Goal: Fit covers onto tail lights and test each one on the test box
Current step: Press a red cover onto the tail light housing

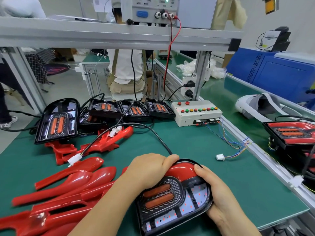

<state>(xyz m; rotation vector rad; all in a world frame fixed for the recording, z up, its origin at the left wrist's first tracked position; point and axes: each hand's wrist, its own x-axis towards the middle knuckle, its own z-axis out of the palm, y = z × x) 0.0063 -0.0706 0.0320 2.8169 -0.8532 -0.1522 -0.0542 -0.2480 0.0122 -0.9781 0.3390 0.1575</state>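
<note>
A black tail light [173,200] lies at the near edge of the green bench [196,150] between both hands, its near corner running to the bottom edge of the view. A red cover [181,170] sits across its far end. The hands hide both ends of it, so I cannot tell whether it is fully seated. The left hand [150,169] curls over the far left rim, its fingers gripping the tail light with their tips hidden behind the housing. The right hand [219,196] clasps the right rim with the thumb on the cover and the other fingers out of sight underneath. A black cable [153,132] emerges from behind the left hand. The test box [196,113] stands well apart at the back, its thin wires ending in a loose white connector [219,157]. To the left, spare covers [68,183] are heaped, partly cut off at the bottom. Along the back, other tail lights [133,109] overlap, so their count is unclear.
</note>
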